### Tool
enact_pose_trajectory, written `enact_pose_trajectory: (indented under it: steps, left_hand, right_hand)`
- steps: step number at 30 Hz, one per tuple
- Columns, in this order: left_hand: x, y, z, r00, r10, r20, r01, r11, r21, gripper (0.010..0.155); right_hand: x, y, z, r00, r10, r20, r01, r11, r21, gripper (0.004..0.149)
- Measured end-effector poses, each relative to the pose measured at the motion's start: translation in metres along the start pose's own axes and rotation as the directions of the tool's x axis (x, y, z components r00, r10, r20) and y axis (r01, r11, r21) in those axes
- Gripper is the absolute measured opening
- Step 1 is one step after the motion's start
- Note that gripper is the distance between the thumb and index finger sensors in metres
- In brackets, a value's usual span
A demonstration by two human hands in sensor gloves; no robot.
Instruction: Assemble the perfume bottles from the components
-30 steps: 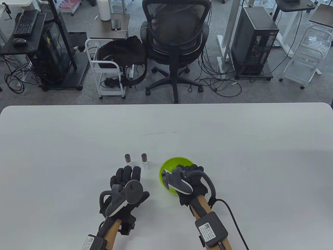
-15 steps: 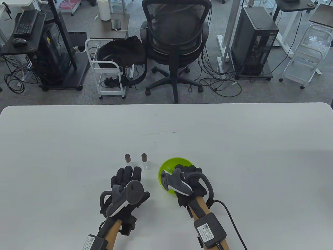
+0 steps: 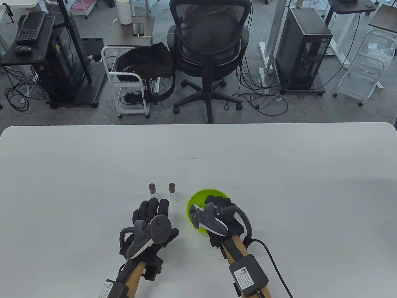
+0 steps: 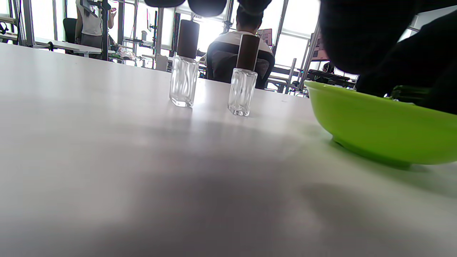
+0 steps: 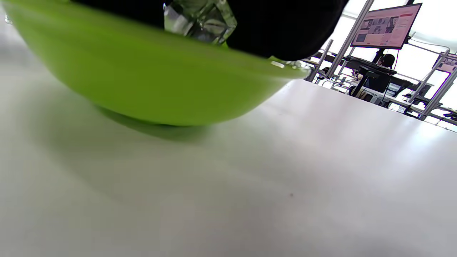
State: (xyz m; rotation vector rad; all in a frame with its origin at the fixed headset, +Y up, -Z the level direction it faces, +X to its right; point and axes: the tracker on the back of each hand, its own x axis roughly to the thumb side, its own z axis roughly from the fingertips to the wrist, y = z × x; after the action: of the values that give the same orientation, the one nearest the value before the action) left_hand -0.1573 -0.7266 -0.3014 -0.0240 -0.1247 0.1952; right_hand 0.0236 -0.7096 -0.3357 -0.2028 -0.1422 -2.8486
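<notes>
Fingers (image 3: 154,207) of your left hand (image 3: 152,228) are lying flat and close together on the white table (image 3: 279,173), low in the table view, just below two capped perfume bottles (image 3: 152,190) (image 3: 172,192) standing upright. Your right hand (image 3: 221,217) is reaching into the green bowl (image 3: 194,205) to the right of them; a clear glass bottle (image 5: 200,18) is showing beside the glove, but whether you are pinching it I cannot tell.

Bottles (image 4: 183,85) — clear glass (ribbed); bowl (image 4: 375,125) glossy plastic.
</notes>
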Motion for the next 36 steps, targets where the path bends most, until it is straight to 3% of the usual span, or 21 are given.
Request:
enact_pose_trajectory:
  steps: [5, 14, 22, 26, 31, 36]
  left_hand:
    - [0.000, 0.000, 0.000, 1.000, 0.003, 0.001, -0.003, 1.000, 0.001, 0.097]
    - [0.000, -0.001, 0.000, 1.000, 0.004, 0.006, -0.004, 1.000, 0.000, 0.097]
    - [0.000, -0.001, -0.001, 1.000, 0.003, 0.006, -0.003, 1.000, -0.004, 0.096]
    - [0.000, -0.001, -0.001, 1.000, 0.005, 0.004, -0.005, 1.000, -0.005, 0.096]
    - [0.001, -0.001, -0.001, 1.000, 0.005, 0.006, -0.005, 1.000, -0.005, 0.096]
    - [0.002, -0.002, -0.001, 1.000, -0.002, 0.008, 0.002, 1.000, -0.009, 0.096]
  right_hand:
    - [-0.001, 0.001, -0.002, 1.000, 0.024, 0.006, -0.024, 1.000, -0.017, 0.064]
    - [-0.003, -0.002, 0.002, 0.993, 0.117, 0.023, -0.117, 0.993, -0.031, 0.059]
    - [-0.007, -0.004, 0.002, 0.990, 0.118, 0.082, -0.121, 0.992, 0.036, 0.063]
    - [-0.018, -0.015, 0.010, 0.993, 0.076, 0.096, -0.070, 0.996, -0.057, 0.060]
    - [-0.059, -0.025, 0.035, 0.994, 0.015, 0.104, 0.008, 0.975, -0.222, 0.056]
    - [-0.093, -0.018, 0.060, 0.995, -0.056, 0.077, 0.077, 0.950, -0.304, 0.056]
